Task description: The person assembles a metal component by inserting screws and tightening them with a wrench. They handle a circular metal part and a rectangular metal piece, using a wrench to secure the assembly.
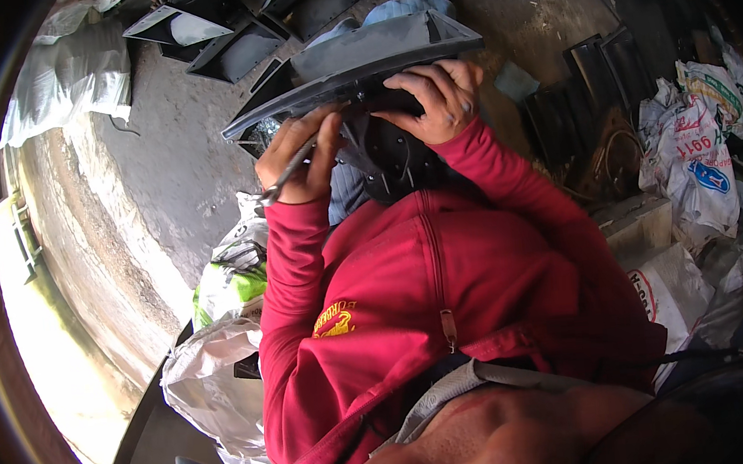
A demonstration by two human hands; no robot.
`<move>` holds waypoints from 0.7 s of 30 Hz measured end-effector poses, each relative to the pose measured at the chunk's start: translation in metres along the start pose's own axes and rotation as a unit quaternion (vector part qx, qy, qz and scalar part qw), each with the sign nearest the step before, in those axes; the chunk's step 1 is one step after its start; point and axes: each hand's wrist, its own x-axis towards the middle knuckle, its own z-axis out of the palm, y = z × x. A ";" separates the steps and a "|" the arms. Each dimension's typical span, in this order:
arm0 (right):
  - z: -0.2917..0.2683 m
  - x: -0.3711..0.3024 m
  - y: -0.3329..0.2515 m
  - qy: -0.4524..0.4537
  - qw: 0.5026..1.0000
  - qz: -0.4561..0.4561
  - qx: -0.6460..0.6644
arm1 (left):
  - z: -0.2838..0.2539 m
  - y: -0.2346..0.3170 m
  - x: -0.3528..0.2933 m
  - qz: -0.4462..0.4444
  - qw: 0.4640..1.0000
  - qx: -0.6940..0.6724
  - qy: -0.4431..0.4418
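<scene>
In front of my chest stands a long dark tray-shaped part (375,50) with raised, angled ends, tilted up. My left hand (296,161) is closed round a slim metal tool (290,174) that looks like a spanner, one end sticking out by the wrist. Its fingertips are at the part's near edge. My right hand (442,103) grips that same edge farther right, thumb beneath and fingers over it. Below the part, between my hands, shows a black piece with several small round studs or holes (385,154); what the tool's far end touches is hidden.
Several similar dark trays (239,52) lie on the concrete floor (175,156) at the far left. More dark panels (588,75) lean at the right. Printed white sacks (688,150) are heaped there. Other sacks (217,375) sit by my left side, and pale plastic sheeting (72,85) hangs far left.
</scene>
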 end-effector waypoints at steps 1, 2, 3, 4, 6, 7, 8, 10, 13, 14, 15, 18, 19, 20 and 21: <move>-0.002 -0.003 0.000 -0.004 1.000 0.004 0.001 | 0.005 0.000 0.000 0.068 0.996 0.057 0.001; -0.001 -0.002 0.000 -0.002 1.000 0.006 0.007 | 0.010 0.000 0.005 0.138 0.983 0.118 0.005; -0.001 -0.001 0.000 0.000 1.000 0.008 0.012 | 0.015 0.001 0.009 0.207 0.962 0.178 0.009; -0.001 0.001 -0.002 -0.002 1.000 0.009 0.020 | 0.022 0.001 0.007 0.156 0.973 0.171 0.015; -0.006 0.001 -0.003 -0.011 1.000 0.014 0.026 | 0.024 0.006 0.009 0.141 0.964 0.223 -0.012; -0.007 0.002 -0.002 -0.011 0.999 0.013 0.033 | 0.025 0.008 0.010 0.133 0.959 0.249 -0.026; -0.006 0.002 -0.003 -0.014 0.999 0.010 0.042 | 0.025 0.011 0.013 0.143 0.954 0.258 -0.041; -0.005 0.003 -0.005 -0.018 0.999 0.014 0.047 | 0.034 0.026 0.021 0.101 0.912 0.375 -0.132; 0.001 0.002 -0.003 0.037 0.997 0.047 0.050 | 0.047 0.034 0.035 0.100 0.868 0.435 -0.218; 0.002 0.002 -0.002 0.052 0.997 0.047 0.043 | 0.046 0.033 0.035 0.130 0.876 0.428 -0.181; 0.002 0.001 -0.001 0.036 0.998 0.039 0.035 | 0.045 0.032 0.035 0.161 0.881 0.420 -0.145; 0.004 -0.003 -0.001 0.005 1.000 0.012 -0.002 | 0.032 0.004 0.024 0.180 0.937 0.296 -0.048; 0.006 -0.003 -0.001 0.005 1.000 0.019 -0.002 | 0.032 -0.005 0.022 0.154 0.945 0.283 -0.060; 0.008 -0.006 -0.002 0.002 1.000 0.025 0.001 | 0.030 -0.017 0.015 0.123 0.952 0.271 -0.072; 0.010 -0.007 -0.001 -0.001 1.000 0.029 0.004 | 0.029 -0.026 0.009 0.092 0.958 0.258 -0.081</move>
